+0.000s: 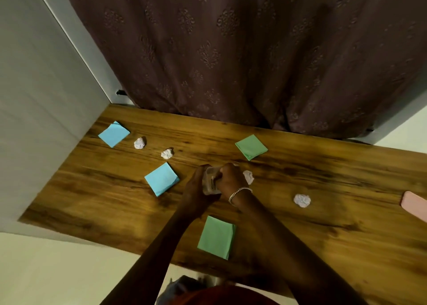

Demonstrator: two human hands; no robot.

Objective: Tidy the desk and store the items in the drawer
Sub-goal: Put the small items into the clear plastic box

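Early stage, we judge. Our left hand [196,185] and right hand [229,179] both grip a small clear box [210,177] on the counter [323,189]. Around the box, blue pads [161,179], green pads [251,147] and paper balls [302,200] lie unstored; no drawer in view.

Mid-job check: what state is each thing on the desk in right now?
small clear container: gripped by left hand and right hand
far blue pad: flat, untouched
near blue pad: flat, untouched
far green pad: flat, untouched
near green pad: flat, untouched
four paper balls: crumpled, loose on desk
pink object: partly out of view
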